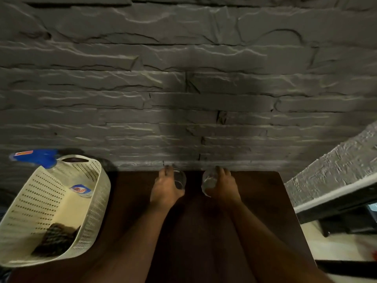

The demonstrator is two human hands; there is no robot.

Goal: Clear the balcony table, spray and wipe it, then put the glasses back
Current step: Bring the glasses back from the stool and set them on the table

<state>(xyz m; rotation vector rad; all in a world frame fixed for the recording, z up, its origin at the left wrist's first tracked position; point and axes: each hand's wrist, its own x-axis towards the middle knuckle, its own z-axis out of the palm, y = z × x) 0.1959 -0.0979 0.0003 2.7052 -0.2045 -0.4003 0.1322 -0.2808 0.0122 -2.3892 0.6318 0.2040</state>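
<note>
The left fingers (pixel 166 170) curl round the left glass (pixel 180 179); the right fingers (pixel 221 171) curl round the right glass (pixel 209 183). Each glass sits inside its hand, with the left hand (pixel 165 188) on the outer left side of its glass and the right hand (pixel 223 186) on the outer right side. Both grips close fully on the glass walls. Whether the glass bases touch the worktop (pixel 255 190) cannot be determined.

Both glasses are at the far edge of the worktop, near its middle, close to the stone wall (pixel 183 78). They stand just beside each other, apart, with a strip of bare worktop between them. The side grip keeps each glass upright and leaves the rims free, which suits setting down or lifting without tipping. The far-edge position keeps the glasses clear of the near working area.

Judgement: the cleaning items are stowed, so this is likely the final step, returning the glasses.

A perforated cream basket (pixel 95 201) rests at the left edge of the worktop, partly overhanging it. It contains a spray bottle (pixel 80 189) with a blue trigger head (pixel 38 157) projecting above the far rim, and a dark cloth (pixel 55 238) at the near end.
</note>
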